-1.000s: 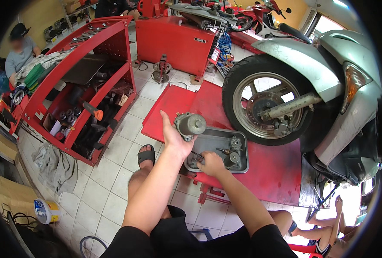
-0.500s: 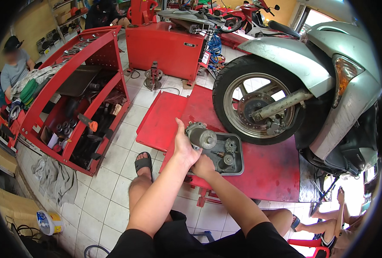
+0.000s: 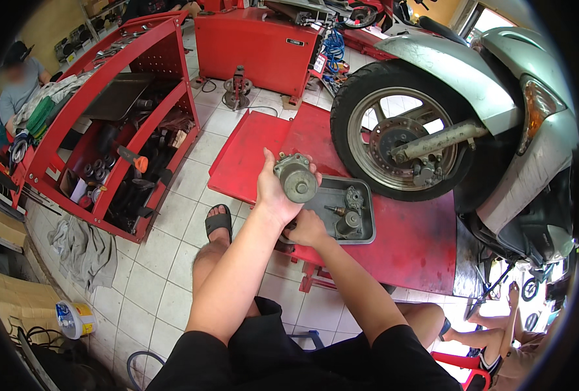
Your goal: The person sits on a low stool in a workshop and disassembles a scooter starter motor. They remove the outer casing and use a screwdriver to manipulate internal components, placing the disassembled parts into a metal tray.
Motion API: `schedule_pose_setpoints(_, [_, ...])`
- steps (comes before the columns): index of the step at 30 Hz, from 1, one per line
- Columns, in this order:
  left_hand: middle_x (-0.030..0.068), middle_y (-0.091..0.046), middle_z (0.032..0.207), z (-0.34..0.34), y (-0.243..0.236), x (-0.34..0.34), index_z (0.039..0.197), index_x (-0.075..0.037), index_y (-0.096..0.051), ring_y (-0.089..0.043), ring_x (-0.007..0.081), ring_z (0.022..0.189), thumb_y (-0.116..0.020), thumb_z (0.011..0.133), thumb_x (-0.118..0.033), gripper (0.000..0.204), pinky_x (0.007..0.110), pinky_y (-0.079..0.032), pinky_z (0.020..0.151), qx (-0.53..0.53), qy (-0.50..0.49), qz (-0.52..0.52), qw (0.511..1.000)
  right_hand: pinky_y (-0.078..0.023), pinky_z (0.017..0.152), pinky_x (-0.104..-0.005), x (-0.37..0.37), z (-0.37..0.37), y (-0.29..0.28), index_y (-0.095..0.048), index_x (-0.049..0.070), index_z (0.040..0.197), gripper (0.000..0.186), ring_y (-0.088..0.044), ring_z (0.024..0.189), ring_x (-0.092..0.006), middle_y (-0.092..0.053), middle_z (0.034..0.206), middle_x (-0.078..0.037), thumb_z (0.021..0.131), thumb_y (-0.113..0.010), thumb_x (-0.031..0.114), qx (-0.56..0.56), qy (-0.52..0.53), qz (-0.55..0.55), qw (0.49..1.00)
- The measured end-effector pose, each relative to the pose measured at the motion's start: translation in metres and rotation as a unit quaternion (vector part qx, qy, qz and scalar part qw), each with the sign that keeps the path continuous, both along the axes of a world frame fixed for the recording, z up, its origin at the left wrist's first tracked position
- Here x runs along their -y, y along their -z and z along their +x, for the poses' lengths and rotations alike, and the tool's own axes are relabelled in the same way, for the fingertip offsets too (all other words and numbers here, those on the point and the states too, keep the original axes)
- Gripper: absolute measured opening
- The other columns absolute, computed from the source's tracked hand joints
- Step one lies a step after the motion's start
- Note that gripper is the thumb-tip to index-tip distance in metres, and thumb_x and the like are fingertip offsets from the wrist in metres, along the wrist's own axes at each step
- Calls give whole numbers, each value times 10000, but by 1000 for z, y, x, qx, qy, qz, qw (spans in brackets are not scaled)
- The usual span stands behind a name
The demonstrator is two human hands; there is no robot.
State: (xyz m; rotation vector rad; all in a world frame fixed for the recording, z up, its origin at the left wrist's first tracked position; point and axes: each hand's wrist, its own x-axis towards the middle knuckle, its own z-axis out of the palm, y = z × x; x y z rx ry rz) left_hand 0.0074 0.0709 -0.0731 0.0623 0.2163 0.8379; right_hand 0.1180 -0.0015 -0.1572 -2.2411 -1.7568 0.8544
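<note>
My left hand (image 3: 275,192), palm up and fingers wrapped round it, holds a small grey cylindrical motor (image 3: 297,181) with a flanged housing at its far end. The motor's flat round end faces me, tilted up. Just below it, my right hand (image 3: 308,228) is closed; a dark piece (image 3: 291,224) shows at its left side, too little of it to name. To the right of both hands a grey metal tray (image 3: 366,236) rests on the red platform. It holds a metal cylinder (image 3: 348,223), a round cast part (image 3: 354,197) and a short shaft-like part (image 3: 334,210).
A silver scooter's front wheel (image 3: 400,133) stands on the red platform (image 3: 413,260) behind the tray. A red tool cart (image 3: 117,159) is at the left, a red cabinet (image 3: 257,49) at the back. Other people (image 3: 23,81) sit at the left and lower right.
The view has shifted, so the wheel and tray appear higher. My left hand has moved slightly left of the tray, turning the motor's end more toward me. My right hand stays closed below.
</note>
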Motion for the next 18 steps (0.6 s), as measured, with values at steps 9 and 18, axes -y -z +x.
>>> schedule_pose_setpoints(9, [168, -639, 921, -4, -5, 0, 1082, 64, -599, -629, 291, 881, -280, 1016, -663, 797, 403, -557, 830, -1, -21, -11, 1000, -540, 949, -456, -4, 18, 15, -756, 94, 1042, 365, -667, 1068, -378, -709, 1091, -219, 703, -742, 230, 3, -70, -39, 997])
schedule_pose_setpoints(18, [155, -628, 916, 1, -12, 2, 1058, 66, -597, -626, 281, 844, -260, 1022, -660, 801, 420, -542, 806, -56, -38, -25, 997, -557, 904, -472, -5, 7, 18, -754, 83, 1005, 371, -688, 1006, -382, -711, 1048, -221, 707, -765, 304, 86, -89, -38, 992])
